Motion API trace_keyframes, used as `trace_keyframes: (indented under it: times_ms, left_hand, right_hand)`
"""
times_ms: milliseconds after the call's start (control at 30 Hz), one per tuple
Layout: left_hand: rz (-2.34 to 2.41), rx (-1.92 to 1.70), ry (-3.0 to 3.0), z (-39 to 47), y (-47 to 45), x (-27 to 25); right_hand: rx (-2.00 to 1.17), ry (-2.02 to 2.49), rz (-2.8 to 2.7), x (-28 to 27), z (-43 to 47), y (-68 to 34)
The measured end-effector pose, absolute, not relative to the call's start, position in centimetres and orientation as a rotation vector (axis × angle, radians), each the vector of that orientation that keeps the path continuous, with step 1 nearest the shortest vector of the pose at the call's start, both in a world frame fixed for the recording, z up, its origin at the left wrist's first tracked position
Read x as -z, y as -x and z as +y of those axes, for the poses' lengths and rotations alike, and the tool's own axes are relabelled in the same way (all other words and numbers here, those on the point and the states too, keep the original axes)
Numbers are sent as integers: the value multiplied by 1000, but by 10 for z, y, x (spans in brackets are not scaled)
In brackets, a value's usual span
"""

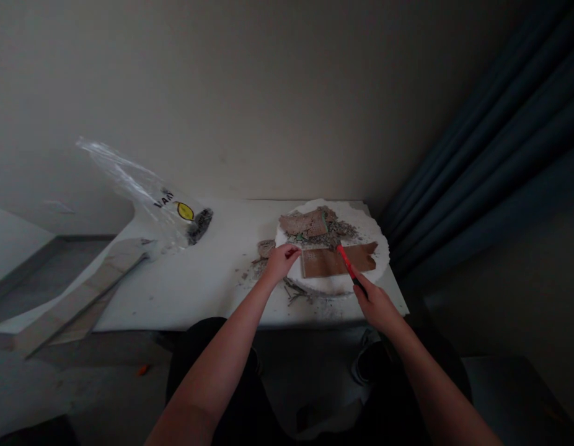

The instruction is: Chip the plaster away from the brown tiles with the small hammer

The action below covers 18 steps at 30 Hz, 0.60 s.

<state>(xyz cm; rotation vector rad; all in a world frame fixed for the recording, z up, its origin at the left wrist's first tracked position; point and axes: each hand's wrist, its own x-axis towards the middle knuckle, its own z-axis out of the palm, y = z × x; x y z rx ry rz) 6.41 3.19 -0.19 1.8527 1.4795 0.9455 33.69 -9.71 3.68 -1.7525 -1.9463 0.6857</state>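
Note:
My right hand [375, 304] is wrapped around the black grip of a tool with a red shaft [346, 260]. The tool's far end meets grey crumbly rubble [336, 234], so its kind is hard to make out. Pinched closed, my left hand [282, 260] is by the upper left corner of a flat brown board [324, 263]; anything between its fingers is too small to name. The board lies on a round white slab [382, 251] with an uneven rim. Behind it rests a cracked brown piece [303, 223] on the rubble, with bits of green showing.
A white table [212, 272] carries the slab. Lumps and twig-like scraps [296, 291] lie along the slab's near left side. Farther left stands a clear plastic bag [161, 201] with dark material inside, near long panels [82, 303]. A dark curtain [491, 142] hangs at right.

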Motion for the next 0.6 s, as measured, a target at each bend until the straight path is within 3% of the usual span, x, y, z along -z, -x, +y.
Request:
trace_keyframes:
  times_ms: [600]
  left_hand:
    - [1345, -989, -1820, 37, -88, 17]
  right_hand:
    - [-682, 1779, -1954, -33, -97, -338]
